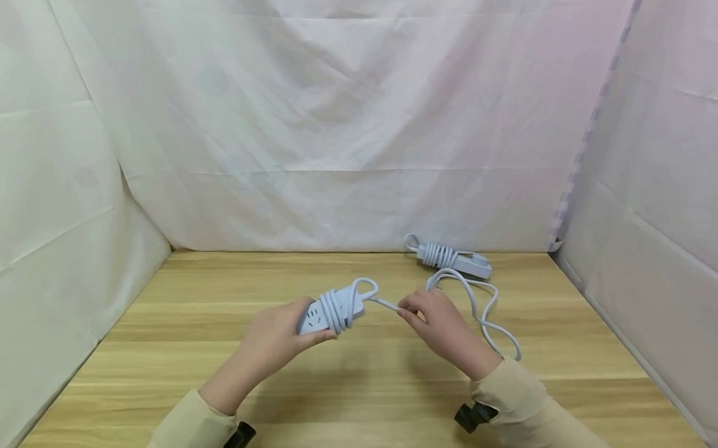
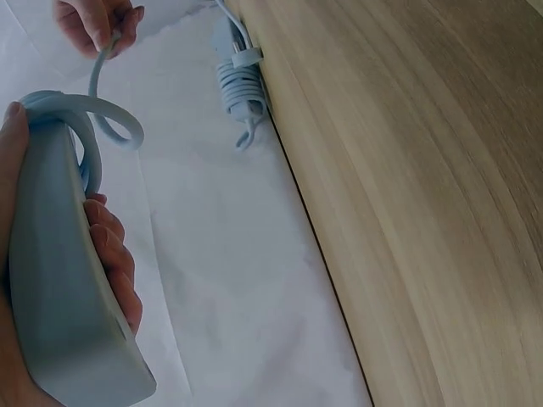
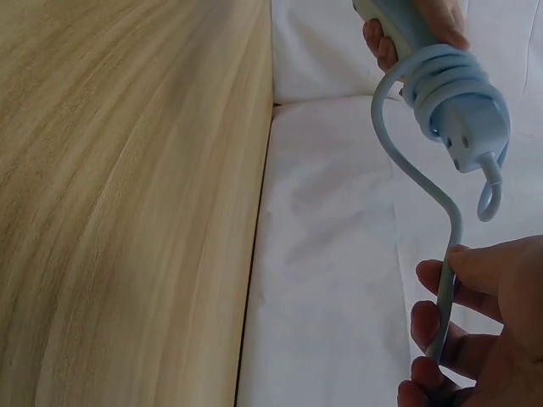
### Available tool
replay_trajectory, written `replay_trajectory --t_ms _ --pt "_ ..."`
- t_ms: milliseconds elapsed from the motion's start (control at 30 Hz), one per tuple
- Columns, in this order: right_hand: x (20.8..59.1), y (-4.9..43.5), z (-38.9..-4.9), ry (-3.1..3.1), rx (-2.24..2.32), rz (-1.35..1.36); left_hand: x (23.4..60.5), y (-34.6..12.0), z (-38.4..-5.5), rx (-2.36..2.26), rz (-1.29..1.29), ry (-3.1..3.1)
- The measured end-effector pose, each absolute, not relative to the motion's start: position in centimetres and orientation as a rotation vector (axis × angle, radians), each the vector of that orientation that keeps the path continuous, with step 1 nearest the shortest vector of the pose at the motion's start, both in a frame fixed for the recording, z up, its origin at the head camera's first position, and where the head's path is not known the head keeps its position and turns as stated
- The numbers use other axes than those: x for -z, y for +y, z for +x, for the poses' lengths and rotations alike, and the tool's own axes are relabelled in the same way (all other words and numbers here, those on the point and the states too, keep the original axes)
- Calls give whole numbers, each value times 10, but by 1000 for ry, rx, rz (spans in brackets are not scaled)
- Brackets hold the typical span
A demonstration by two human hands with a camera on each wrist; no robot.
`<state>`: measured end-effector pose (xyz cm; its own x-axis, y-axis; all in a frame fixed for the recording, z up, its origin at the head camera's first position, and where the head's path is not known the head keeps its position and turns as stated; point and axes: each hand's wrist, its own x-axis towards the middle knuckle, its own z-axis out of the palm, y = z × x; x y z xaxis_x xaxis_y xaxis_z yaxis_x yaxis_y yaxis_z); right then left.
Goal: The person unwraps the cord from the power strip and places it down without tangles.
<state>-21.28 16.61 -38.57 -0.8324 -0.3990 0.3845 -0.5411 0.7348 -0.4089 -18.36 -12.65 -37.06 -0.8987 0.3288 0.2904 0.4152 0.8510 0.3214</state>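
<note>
My left hand grips a white power strip by its socket end, above the table. Several turns of its own cord wrap round the far end of the strip, and a small loop stands out there. In the right wrist view, the wound turns sit close together beside the strip's end. My right hand pinches the loose cord between thumb and fingers, a short way right of the strip. Beyond that hand the slack cord trails in bends over the table.
A second power strip, its cord wound round one end, lies at the table's back edge on the right. White cloth hangs behind and on both sides of the wooden table.
</note>
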Motion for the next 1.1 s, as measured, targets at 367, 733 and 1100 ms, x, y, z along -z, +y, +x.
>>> replay_trajectory --t_ms 367,733,1100 --pt "386 169 -197 -2642 -767 794 378 -135 -192 647 -411 -2854" --pt "378 172 -183 -2546 -787 824 383 -144 -199 627 -310 -2910" --pt "357 176 -179 -2451 -808 785 387 -150 -201 551 -280 -2942"
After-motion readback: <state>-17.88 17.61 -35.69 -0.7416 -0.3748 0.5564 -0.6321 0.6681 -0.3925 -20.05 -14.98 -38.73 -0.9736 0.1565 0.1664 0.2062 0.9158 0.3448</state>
